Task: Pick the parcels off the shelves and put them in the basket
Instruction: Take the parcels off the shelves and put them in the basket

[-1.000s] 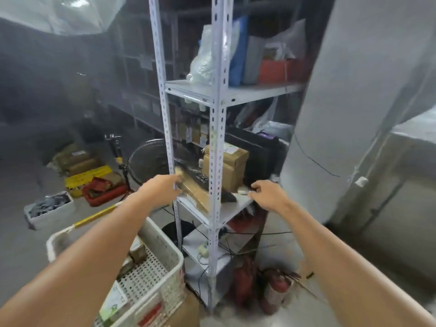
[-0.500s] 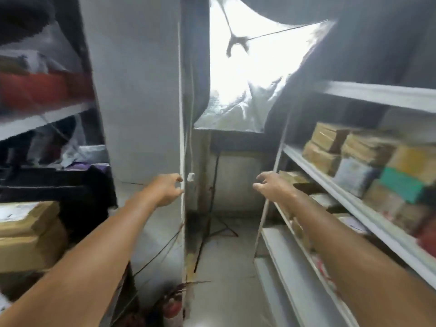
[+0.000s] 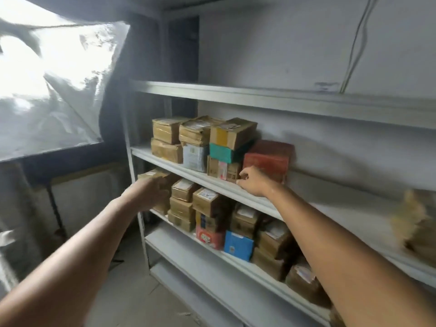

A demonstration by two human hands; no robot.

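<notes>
Head view: both hands reach toward parcels stacked on white metal shelves.

Brown taped parcels are stacked on the middle shelf and the lower shelf, among them a teal box, a red box and a blue box. White shipping labels are seen on several, but no writing can be read. The left hand is blurred against the end parcel of the lower shelf, so it cannot be told whether its fingers grip. The right hand rests at the middle shelf's lip, its fingers loosely curled and nothing held, just beside a small parcel bearing a red-and-white label.
</notes>
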